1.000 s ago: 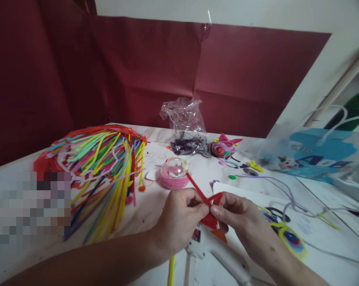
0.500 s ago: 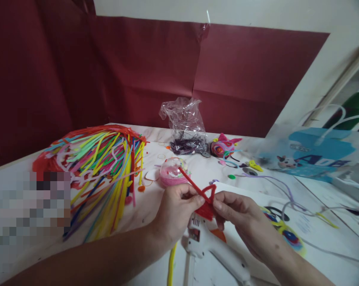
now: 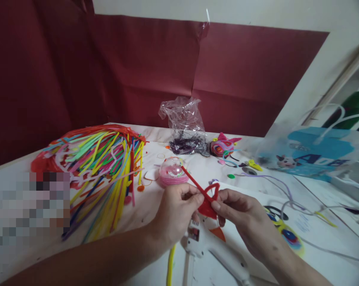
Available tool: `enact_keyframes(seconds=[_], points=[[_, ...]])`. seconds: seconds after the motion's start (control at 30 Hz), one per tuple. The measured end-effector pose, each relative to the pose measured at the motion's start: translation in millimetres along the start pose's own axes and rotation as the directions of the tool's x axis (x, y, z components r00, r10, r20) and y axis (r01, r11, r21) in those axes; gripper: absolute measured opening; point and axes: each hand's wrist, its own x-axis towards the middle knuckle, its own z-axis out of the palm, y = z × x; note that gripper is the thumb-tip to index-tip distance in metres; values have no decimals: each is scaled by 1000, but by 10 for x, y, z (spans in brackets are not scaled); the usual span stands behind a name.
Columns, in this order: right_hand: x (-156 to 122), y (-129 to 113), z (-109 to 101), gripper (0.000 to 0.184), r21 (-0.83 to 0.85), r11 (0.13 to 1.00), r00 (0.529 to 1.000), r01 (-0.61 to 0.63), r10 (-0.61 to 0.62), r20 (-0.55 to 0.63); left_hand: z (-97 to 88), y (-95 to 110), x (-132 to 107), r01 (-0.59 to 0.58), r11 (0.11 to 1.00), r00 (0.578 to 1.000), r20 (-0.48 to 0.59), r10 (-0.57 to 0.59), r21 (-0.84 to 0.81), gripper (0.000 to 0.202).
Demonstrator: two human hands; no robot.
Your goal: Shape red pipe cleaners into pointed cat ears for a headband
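Between my two hands is a red pipe cleaner point(image 3: 194, 179), bent into a small pointed loop at its right side, with a straight end sticking out to the upper left. A flat red piece point(image 3: 207, 209) hangs just under it. My left hand point(image 3: 179, 206) pinches the pipe cleaner between thumb and fingers. On the other side, my right hand point(image 3: 234, 206) pinches it at the base of the loop. Below both hands lies a white hot glue gun point(image 3: 224, 254). Behind my left hand sits a clear dome with a pink base point(image 3: 174, 171).
A red bag spills many coloured pipe cleaners point(image 3: 108, 159) at the left. Farther back are a crumpled clear plastic bag point(image 3: 185, 127) and a pink figure with pointed ears point(image 3: 223, 146). To the right stand a printed carrier bag point(image 3: 313, 155), loose cords, and a colourful eye drawing point(image 3: 289, 234).
The loop of the red pipe cleaner has shifted slightly to the right. My right hand's fingers have moved a little, and both hands still hold it.
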Motion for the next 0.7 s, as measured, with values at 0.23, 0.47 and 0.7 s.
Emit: enact_keyframes(seconds=[0.23, 0.47, 0.7], points=[[-17, -48, 28, 28, -62, 998, 1000, -3, 2, -14, 10, 8, 14, 28, 997, 999, 47, -25, -77, 22], [-28, -50, 50, 27, -12, 1000, 1000, -18, 17, -10, 38, -15, 16, 43, 992, 999, -5, -44, -116, 15], [-53, -47, 64, 34, -84, 996, 1000, -1, 1, 0, 44, -9, 6, 101, 975, 995, 34, -96, -199, 16]])
